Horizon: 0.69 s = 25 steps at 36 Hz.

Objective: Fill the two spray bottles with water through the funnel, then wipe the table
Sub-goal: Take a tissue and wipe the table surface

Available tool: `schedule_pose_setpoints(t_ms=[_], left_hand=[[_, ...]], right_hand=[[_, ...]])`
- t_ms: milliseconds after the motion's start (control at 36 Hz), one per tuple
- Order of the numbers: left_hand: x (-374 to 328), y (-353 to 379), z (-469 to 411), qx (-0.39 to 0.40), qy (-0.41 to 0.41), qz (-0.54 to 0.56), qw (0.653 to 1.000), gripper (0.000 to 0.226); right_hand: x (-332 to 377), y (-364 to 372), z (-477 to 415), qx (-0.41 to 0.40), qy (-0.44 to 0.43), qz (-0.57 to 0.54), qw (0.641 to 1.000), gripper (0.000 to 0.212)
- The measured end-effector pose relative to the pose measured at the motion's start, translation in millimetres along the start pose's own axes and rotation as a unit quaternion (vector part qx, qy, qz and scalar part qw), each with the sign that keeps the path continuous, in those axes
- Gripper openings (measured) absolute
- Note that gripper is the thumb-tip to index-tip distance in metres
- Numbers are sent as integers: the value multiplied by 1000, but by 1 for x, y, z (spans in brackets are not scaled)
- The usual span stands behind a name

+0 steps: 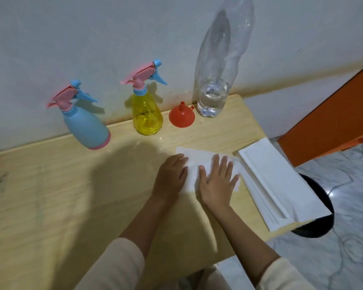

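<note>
We see a white paper sheet [197,156] lying flat on the wooden table [61,195], right of its middle, with both hands on it. The right hand [217,182] presses palm-down, fingers straight and spread wide, covering the sheet's right part. The left hand [171,174] rests on the sheet's left edge with its fingers bent downward; we cannot tell whether they pinch the paper or only press it.

Just right of the sheet, a stack of white tissues [277,185] lies along the table's right edge and overhangs its near corner. Along the wall at the back stand the blue spray bottle [86,128], the yellow spray bottle [147,118], the red funnel [181,118] turned mouth-down, and a tall clear bottle [213,97] with a little water in its base. All are well apart from the hands.

We find bare tabletop left of and in front of the hands. Beyond the right edge sit a dark bin [319,225], marble floor [344,258] and an orange panel [333,122].
</note>
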State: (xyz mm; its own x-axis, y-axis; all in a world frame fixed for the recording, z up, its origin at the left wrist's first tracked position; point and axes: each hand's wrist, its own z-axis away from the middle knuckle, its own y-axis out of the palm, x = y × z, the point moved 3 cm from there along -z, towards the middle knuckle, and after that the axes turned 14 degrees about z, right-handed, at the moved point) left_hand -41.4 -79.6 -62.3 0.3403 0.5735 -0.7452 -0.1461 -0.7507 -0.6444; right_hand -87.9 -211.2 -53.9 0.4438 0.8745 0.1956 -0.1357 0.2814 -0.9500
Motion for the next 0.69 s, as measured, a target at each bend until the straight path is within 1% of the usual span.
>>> schedule_pose_setpoints(t_ms=[83,194,306,417,500,583,694], left_hand=[[14,-6,12,-4,0,-35,999,47],[39,-22,28,-18,-51,-85,995,59],[57,-44,37,-43,-92,-105,989,61],[70,-61,47,-44,-120,-113,985,64],[75,-70,56,-57,-133,-117,983,63],[76,-78,67,-76,-144,-125,979,61],[77,-82,78,-80,-164,-136,974,63]], right_hand=[[11,1,-14,-23,0,-28,999,66],[28,7,-33,-38,-44,-23,998,69],[54,13,-47,-35,-107,23,993,72],[93,24,-39,-41,-197,62,978,81],[117,36,-24,-40,-258,86,961,76],[123,41,-16,-37,-302,104,947,74],[121,39,-16,-33,-355,107,928,78]])
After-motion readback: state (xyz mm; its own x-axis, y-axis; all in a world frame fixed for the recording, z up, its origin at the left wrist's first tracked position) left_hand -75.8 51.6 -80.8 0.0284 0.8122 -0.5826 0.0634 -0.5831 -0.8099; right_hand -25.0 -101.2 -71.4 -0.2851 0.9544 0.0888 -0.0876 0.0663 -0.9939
